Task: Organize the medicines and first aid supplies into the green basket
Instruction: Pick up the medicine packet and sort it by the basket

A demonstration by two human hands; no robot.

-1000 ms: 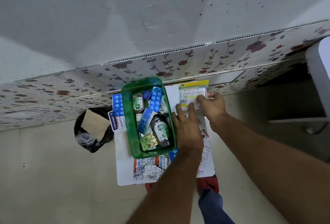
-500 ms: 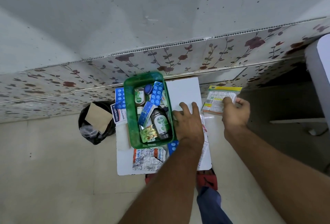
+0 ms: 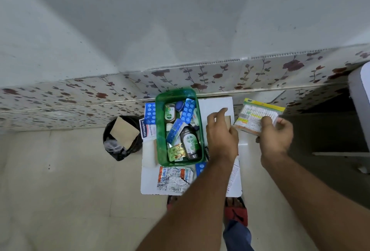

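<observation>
Your right hand [image 3: 275, 137] holds a flat packet [image 3: 258, 115] of what look like cotton swabs, yellow and green along its top edge, well off to the right of the white board [image 3: 215, 103]. The thumb and fingers pinch the packet's near corner, so most of it sticks out beyond your fingertips toward the flowered wall. Your left hand [image 3: 221, 133] hovers over the board with its fingers curled around a small tan piece [image 3: 227, 123]; what that piece is cannot be told. The green basket [image 3: 160, 130] sits just to the left of your left fingers, already crowded: a dark Dettol bottle [image 3: 190, 143] lies toward its near end, blue blister strips [image 3: 187, 109] and a small green-labelled bottle [image 3: 169, 113] fill the far end. More supplies remain outside it: a Hansaplast box [image 3: 147, 129] and a blue strip [image 3: 149, 110] beyond its far left side, and a crumpled foil strip [image 3: 174, 177] on the board nearer to you than your left wrist. To place the packet well, bring it across past your left fingers and turn it on edge, because there seems to be little flat room left inside. Sliding it down along the basket's right wall, beside the Dettol bottle, looks like the tidiest fit. Move your left hand clear or use it to steady the basket's rim.
</observation>
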